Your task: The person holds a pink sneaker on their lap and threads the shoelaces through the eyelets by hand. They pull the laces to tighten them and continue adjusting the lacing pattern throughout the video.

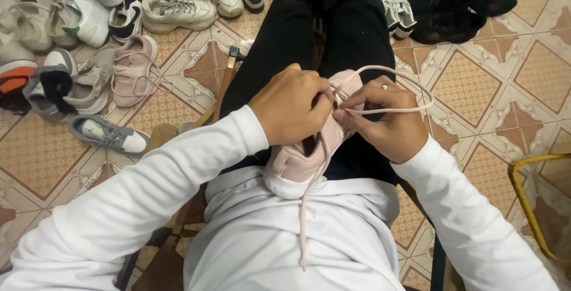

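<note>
Lacing: I have a pink sneaker point(297, 160) lying on my lap, heel toward my white top.
Left hand point(291, 112): I see it curled over the shoe's upper, fingertips pinched at the eyelets.
Right hand point(386, 118): closed, pinching the pink lace point(410, 109), which loops out to the right; its other end hangs down my front.
Floor: more shoes point(131, 68) lie scattered on the patterned tiles point(505, 88), well apart from my hands.
</note>
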